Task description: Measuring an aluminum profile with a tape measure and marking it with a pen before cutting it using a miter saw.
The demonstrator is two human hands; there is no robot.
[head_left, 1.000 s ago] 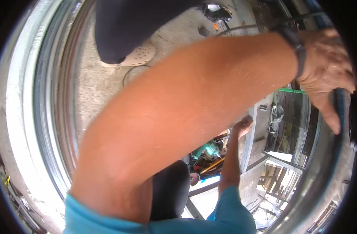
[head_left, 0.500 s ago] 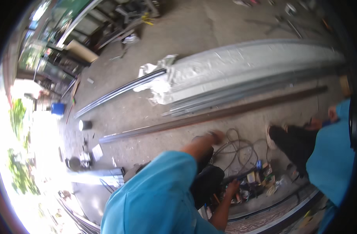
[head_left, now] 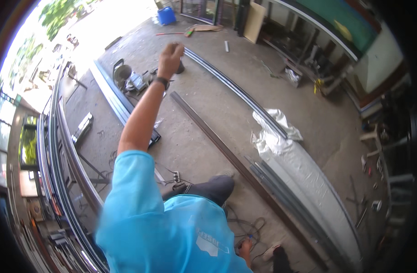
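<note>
My left hand [head_left: 171, 57] is stretched far ahead at the end of a raised bare arm, its fingers curled closed; what they hold, if anything, is hidden. A dark band [head_left: 161, 82] circles that wrist. Just behind the hand stands a dark cylindrical can [head_left: 180, 68], and the end of a long grey metal profile [head_left: 235, 86] lies close by. Low down, partly covered by my blue shirt [head_left: 185, 232], my right hand [head_left: 245, 248] shows small with fingers bent beside a small blue-tipped thing. What it grips is unclear.
A long brown profile [head_left: 226, 154] crosses the concrete floor beside grey profiles and a wrapped white bundle [head_left: 304, 177]. Looped cable [head_left: 256, 230] lies near another person's shoe [head_left: 271, 251]. Racked long profiles [head_left: 53, 168] stand left; a blue container [head_left: 166, 16] sits far ahead.
My view has swung left, and the blue container now appears at the top. My left arm has gone from low near the cable to reaching far forward. The toolbox has left view.
</note>
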